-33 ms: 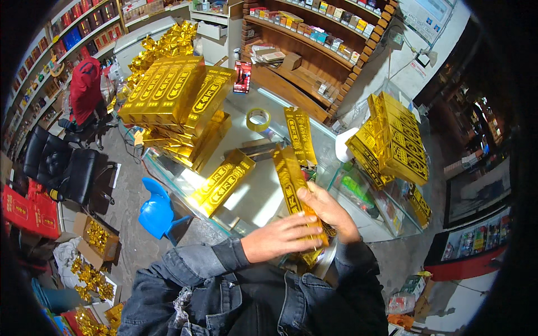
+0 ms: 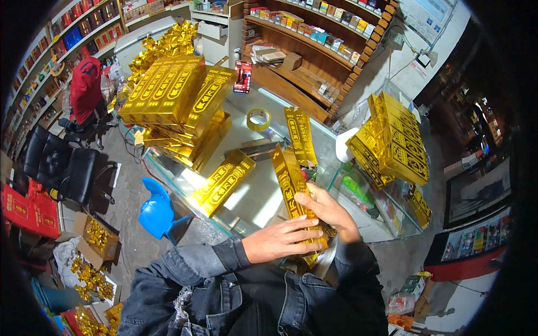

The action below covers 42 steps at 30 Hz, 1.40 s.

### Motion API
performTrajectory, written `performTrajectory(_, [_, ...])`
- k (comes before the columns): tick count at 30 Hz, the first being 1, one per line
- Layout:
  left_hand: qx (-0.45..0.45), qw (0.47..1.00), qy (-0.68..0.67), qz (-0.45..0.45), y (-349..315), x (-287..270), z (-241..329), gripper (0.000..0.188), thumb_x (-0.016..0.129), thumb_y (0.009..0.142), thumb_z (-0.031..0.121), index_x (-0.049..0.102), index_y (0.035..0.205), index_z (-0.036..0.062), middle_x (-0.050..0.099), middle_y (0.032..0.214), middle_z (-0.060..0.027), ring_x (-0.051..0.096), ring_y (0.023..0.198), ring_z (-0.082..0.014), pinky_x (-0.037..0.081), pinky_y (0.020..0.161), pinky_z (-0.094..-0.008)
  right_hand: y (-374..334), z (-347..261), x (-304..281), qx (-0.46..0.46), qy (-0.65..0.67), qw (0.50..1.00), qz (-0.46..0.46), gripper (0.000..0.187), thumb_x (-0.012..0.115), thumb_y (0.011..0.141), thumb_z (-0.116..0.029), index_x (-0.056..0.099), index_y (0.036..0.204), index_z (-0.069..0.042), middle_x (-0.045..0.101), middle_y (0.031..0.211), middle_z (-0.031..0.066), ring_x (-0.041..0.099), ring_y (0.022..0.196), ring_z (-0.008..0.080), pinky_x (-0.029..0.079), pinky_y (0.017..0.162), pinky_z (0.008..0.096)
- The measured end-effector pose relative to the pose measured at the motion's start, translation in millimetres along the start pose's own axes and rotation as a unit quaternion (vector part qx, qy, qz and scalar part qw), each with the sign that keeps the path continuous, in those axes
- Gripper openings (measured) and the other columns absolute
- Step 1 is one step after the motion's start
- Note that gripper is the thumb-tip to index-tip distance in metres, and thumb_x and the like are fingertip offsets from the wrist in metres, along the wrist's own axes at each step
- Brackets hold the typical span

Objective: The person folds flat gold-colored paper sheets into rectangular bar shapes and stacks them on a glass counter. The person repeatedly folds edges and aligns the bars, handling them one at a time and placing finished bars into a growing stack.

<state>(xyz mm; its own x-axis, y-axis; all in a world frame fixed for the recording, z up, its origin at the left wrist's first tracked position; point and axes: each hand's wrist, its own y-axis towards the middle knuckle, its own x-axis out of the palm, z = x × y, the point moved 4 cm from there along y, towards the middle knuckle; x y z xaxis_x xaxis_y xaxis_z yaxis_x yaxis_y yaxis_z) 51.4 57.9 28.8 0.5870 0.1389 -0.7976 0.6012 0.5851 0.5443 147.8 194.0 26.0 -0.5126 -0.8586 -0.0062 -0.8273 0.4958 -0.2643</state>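
Observation:
A long gold carton [image 2: 287, 182] with black printing is tilted in front of me over the glass counter [image 2: 255, 210]. My right hand [image 2: 328, 210] is closed around its right side, with the thumb over the upper face. Across the carton's lower end lie the fingers of my left hand [image 2: 283, 239], pressed close together and holding it. To the left, two gold cartons [image 2: 223, 182] rest side by side on the glass. A flattened gold piece [image 2: 300, 136] lies beyond the held carton, near a roll of yellow tape [image 2: 258, 120]. My palms hide part of the carton.
Tall stacks of gold cartons stand at the left [image 2: 162, 89] and right [image 2: 400, 137] of the counter. Behind the left stack are gold bows [image 2: 168, 47]. A blue stool [image 2: 157, 210] and black office chair [image 2: 61, 162] stand left. Wooden shelves [image 2: 314, 33] rise at the back.
The held carton has tipped slightly, its far end a little further left. My right hand has shifted slightly left with it; my left hand has barely moved.

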Motion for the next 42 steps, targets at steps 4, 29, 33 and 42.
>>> performTrajectory(4, [-0.056, 0.991, -0.116, 0.023, -4.2, -0.1, -5.7, 0.067, 0.075, 0.084, 0.035, 0.049, 0.14, 0.0095, 0.039, 0.149, -0.0179, 0.036, 0.139, -0.0398, 0.032, 0.114, -0.0504, 1.0, 17.9, -1.8, -0.004, 0.129, 0.991, -0.03, 0.051, 0.069, 0.095, -0.024, 0.046, 0.134, -0.001, 0.062, 0.114, 0.0059, 0.058, 0.105, 0.0129, 0.049, 0.09, 0.0317])
performTrajectory(29, [-0.304, 0.933, -0.055, 0.187, -14.9, -19.9, -59.7, 0.044, 0.068, 0.091, 0.019, 0.055, 0.133, 0.0121, 0.048, 0.131, -0.0203, 0.056, 0.116, -0.0369, 0.048, 0.097, -0.0414, -32.8, 5.5, 33.3, -0.391, -0.435, 0.754, 0.299, 0.039, 0.066, 0.085, 0.0, 0.059, 0.124, -0.002, 0.05, 0.132, 0.0196, 0.06, 0.108, 0.0307, 0.053, 0.088, 0.0375])
performTrajectory(33, [-0.295, 0.924, -0.059, 0.238, -12.5, -22.1, -60.1, 0.036, 0.067, 0.092, 0.016, 0.057, 0.125, 0.0051, 0.05, 0.137, -0.0217, 0.057, 0.118, -0.0372, 0.049, 0.097, -0.0397, -35.1, -6.4, 33.3, -0.376, -0.475, 0.732, 0.311, 0.034, 0.066, 0.086, -0.002, 0.064, 0.12, -0.004, 0.052, 0.13, 0.0179, 0.061, 0.105, 0.0306, 0.053, 0.087, 0.0386])
performTrajectory(42, [-0.288, 0.926, -0.109, 0.218, -8.3, -18.4, -60.4, 0.037, 0.067, 0.091, 0.014, 0.055, 0.124, 0.0038, 0.05, 0.141, -0.0211, 0.053, 0.126, -0.0378, 0.045, 0.103, -0.0413, -31.4, -23.5, 21.3, -0.383, -0.487, 0.739, 0.265, 0.032, 0.072, 0.079, 0.003, 0.068, 0.11, -0.005, 0.054, 0.127, 0.0157, 0.062, 0.102, 0.0299, 0.053, 0.085, 0.0369])
